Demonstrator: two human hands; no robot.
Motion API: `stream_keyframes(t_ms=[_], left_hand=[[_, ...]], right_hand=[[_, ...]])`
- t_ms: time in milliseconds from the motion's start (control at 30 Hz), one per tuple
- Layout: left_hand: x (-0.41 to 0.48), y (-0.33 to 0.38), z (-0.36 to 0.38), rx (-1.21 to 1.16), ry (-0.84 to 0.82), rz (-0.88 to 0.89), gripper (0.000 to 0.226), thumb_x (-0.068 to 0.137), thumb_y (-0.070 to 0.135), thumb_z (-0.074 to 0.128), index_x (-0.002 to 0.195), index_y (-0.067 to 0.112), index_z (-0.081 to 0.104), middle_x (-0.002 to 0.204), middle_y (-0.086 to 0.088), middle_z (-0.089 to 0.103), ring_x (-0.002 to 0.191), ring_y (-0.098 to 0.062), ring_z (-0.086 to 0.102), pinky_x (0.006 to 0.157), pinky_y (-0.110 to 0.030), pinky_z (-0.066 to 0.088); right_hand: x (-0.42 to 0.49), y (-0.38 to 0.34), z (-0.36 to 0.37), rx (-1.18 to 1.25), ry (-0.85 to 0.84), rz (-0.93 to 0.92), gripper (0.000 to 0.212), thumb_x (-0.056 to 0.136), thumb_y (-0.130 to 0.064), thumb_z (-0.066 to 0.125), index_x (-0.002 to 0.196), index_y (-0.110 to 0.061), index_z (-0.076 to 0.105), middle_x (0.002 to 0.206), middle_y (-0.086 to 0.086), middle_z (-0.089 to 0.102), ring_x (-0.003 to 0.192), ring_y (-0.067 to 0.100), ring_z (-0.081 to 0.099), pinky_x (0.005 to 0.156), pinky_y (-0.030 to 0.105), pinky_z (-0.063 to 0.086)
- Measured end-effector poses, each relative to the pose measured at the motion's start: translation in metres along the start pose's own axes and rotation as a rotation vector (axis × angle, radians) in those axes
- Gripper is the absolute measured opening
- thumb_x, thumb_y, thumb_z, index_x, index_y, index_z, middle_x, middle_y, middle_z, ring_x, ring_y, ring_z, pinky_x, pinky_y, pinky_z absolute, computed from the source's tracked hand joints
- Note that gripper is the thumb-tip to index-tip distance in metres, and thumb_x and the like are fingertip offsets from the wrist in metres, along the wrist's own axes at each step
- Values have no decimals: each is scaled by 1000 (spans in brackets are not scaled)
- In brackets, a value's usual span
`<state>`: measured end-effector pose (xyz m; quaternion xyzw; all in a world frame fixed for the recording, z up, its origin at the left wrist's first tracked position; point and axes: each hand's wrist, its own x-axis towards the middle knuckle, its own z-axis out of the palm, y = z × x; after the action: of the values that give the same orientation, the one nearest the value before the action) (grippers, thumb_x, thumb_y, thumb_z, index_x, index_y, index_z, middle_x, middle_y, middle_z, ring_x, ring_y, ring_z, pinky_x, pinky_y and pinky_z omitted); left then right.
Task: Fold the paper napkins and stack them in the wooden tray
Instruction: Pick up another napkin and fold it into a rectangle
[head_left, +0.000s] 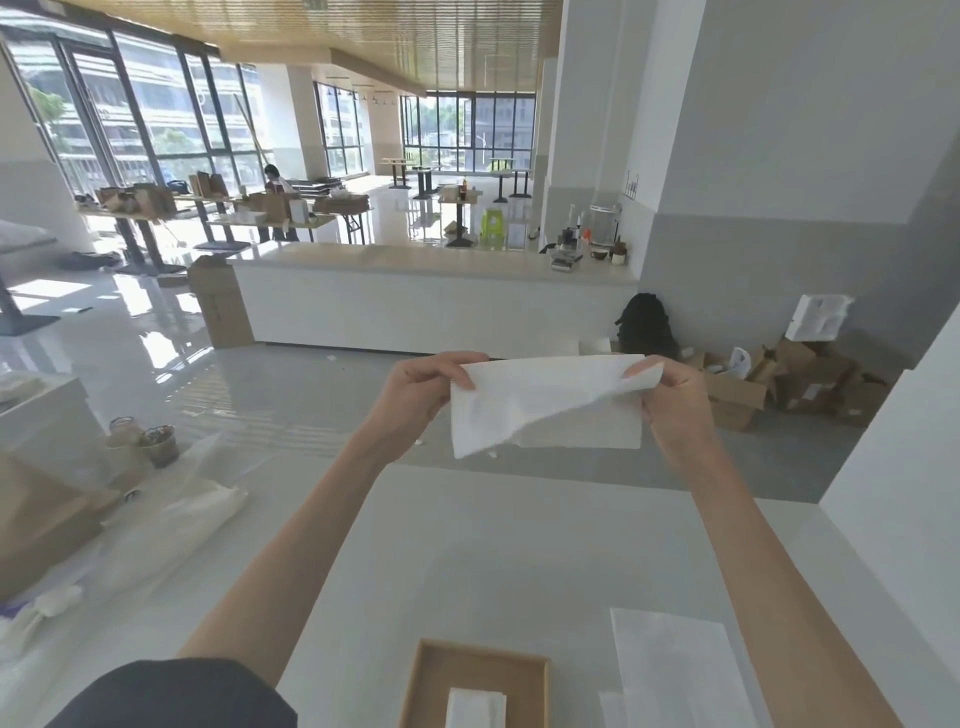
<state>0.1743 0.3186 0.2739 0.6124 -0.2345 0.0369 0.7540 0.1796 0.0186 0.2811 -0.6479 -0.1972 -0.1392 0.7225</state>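
Observation:
I hold a white paper napkin (545, 405) in the air above the far edge of the white table (467, 561). My left hand (421, 392) pinches its upper left corner and my right hand (675, 400) pinches its upper right corner, where a front layer is peeled back diagonally. The wooden tray (431, 670) lies at the near edge of the table below my arms, with a folded white napkin (475, 709) inside it. Flat unfolded napkins (675, 670) lie on the table to the right of the tray.
At the table's left lie a clear plastic bag (171, 519), a brown cardboard box (41, 519) and two paper cups (156, 444). A white wall (909, 467) borders the right side. Beyond are a glossy floor, a long white counter (431, 301) and cardboard boxes (779, 384).

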Motion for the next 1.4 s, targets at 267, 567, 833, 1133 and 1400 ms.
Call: stream_keyframes(t_ms=[267,567,833,1133,1400], left_hand=[[0,0,-1,-84,80,7,22,95,-1,58,91,14,75,114,-14,71,100,-24,68,81,-26,53],[3,1,-3,-94,193,9,18,98,-4,58,102,10,69,90,-5,74,83,-19,70,76,-25,56],[-4,-7,-3,-40,340,-140,16,97,-7,56,98,5,67,83,-7,71,71,-17,68,71,-26,57],[-33,-36,32,400,202,-119,53,97,48,58,143,25,50,140,13,58,133,-4,51,112,-32,41],[-14,-10,56,158,-10,-104,17,96,28,69,107,17,75,101,0,79,93,-15,74,78,-25,57]], right_hand=[[0,5,-5,26,14,69,61,90,17,49,61,-28,77,75,-12,75,71,9,70,62,24,52],[-1,1,-10,-25,-35,93,44,96,4,53,83,-27,81,94,-4,76,87,16,69,71,26,52],[-3,-1,4,6,-108,246,41,103,-34,47,101,-10,79,108,16,73,98,31,64,85,38,50],[28,-55,59,-743,-578,76,45,94,-16,68,128,-45,62,131,-15,63,123,9,58,104,28,43],[64,-105,89,-1066,-845,96,57,93,-21,70,140,-47,50,140,-8,58,128,4,49,110,34,39]])
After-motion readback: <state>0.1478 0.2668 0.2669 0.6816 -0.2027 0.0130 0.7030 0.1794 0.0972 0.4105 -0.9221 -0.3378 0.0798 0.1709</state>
